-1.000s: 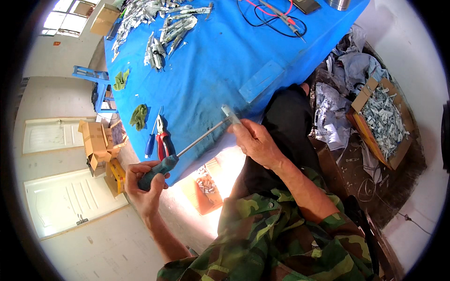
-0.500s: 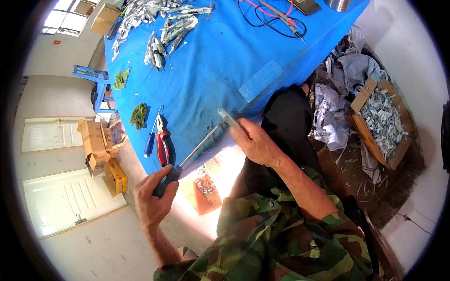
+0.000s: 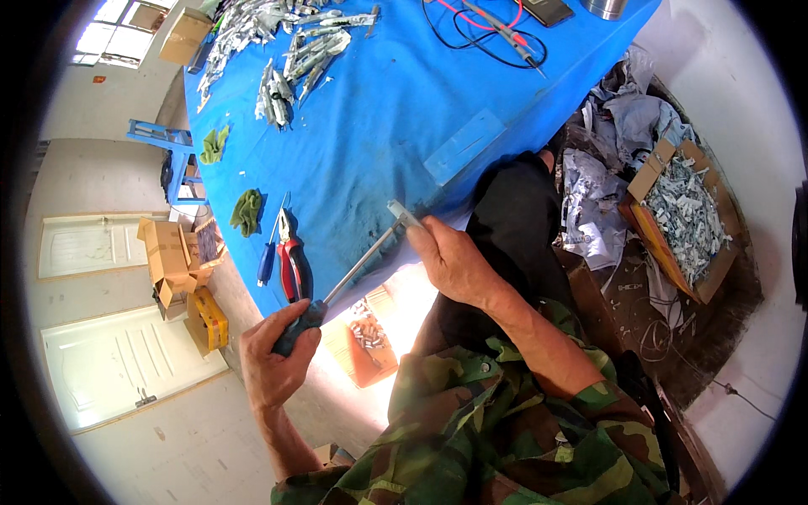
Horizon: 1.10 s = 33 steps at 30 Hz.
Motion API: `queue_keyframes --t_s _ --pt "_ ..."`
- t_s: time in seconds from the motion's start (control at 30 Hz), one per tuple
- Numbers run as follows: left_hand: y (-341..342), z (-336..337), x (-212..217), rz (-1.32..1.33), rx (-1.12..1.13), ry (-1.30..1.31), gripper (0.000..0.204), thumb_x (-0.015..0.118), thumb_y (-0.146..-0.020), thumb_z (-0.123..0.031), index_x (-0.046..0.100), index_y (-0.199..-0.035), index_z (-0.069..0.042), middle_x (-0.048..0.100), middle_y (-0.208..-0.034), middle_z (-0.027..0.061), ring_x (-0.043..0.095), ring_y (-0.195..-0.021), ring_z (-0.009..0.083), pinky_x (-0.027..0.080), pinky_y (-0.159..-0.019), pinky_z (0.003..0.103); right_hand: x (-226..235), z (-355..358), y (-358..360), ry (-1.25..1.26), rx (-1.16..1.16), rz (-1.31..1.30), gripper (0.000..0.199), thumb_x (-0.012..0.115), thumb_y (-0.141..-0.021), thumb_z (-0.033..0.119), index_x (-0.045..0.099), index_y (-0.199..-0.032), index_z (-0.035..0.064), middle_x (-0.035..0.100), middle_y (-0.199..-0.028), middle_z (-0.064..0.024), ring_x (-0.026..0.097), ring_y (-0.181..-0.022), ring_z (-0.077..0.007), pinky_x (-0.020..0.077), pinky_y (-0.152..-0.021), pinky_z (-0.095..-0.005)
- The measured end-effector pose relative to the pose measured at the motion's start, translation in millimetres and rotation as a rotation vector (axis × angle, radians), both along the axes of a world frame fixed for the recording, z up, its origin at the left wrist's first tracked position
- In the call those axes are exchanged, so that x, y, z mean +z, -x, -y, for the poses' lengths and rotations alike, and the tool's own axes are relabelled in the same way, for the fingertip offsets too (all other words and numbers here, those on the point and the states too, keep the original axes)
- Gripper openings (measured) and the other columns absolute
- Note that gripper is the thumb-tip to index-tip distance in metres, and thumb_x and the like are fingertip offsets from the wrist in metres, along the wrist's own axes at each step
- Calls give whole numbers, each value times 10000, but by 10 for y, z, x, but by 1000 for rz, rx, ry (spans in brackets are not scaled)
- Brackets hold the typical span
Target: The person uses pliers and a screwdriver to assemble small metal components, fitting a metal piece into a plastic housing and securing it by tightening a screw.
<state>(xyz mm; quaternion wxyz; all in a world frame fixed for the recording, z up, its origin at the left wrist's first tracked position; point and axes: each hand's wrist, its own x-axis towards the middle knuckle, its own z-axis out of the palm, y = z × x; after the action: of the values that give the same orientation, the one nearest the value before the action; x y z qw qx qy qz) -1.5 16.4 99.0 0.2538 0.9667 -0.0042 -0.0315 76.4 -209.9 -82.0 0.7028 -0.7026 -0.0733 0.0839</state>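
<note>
Strip (image 3: 401,212) sits pinched in the right hand (image 3: 455,259), perhaps steadied against the screwdriver (image 3: 341,286) the left hand (image 3: 274,358) grips.

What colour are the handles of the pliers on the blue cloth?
Red and black pliers' handles, best seen in the head view.

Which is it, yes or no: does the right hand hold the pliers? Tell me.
No, the pliers lie on the blue cloth, while the right hand holds a small pale piece.
</note>
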Motion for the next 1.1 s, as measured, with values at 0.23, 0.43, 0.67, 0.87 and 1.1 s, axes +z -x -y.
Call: queue_keyframes --t_s 0.23,0.43,0.67,0.87,1.1 --pt "-32 -219 -145 -95 31 154 324 748 -830 -113 721 -1123 22 723 -808 72 651 -685 109 516 -640 252 -69 -14 -36 -33 16 51 414 480 -1064 357 523 -881 -11 571 -700 -237 568 -644 -434 440 -587 -471" --pt "-12 -335 -214 -278 204 433 376 710 -909 -223 691 -1170 48 657 -723 46 531 -539 63 402 -489 216 -77 -37 -25 -4 15 44 416 487 -1062 353 515 -861 -10 557 -686 -237 560 -630 -428 435 -578 -465" --pt "27 -364 -300 -423 337 733 408 711 -935 -245 656 -1217 46 643 -718 65 445 -484 39 312 -434 209 -44 -34 -18 14 10 61 396 516 -1051 334 519 -858 -12 557 -679 -237 566 -623 -428 435 -569 -463" --pt "103 -282 -255 -235 160 361 340 697 -934 -193 677 -1200 20 689 -780 66 551 -558 67 417 -500 226 -7 -25 -17 49 0 66 368 538 -1040 301 528 -850 -14 568 -677 -241 571 -619 -426 437 -564 -459" --pt "129 -101 -126 -54 14 85 300 735 -853 -58 702 -1146 -1 721 -833 100 655 -694 118 519 -625 262 -36 -32 -24 18 1 39 362 547 -1036 299 544 -854 -14 584 -684 -234 580 -616 -410 442 -567 -453"
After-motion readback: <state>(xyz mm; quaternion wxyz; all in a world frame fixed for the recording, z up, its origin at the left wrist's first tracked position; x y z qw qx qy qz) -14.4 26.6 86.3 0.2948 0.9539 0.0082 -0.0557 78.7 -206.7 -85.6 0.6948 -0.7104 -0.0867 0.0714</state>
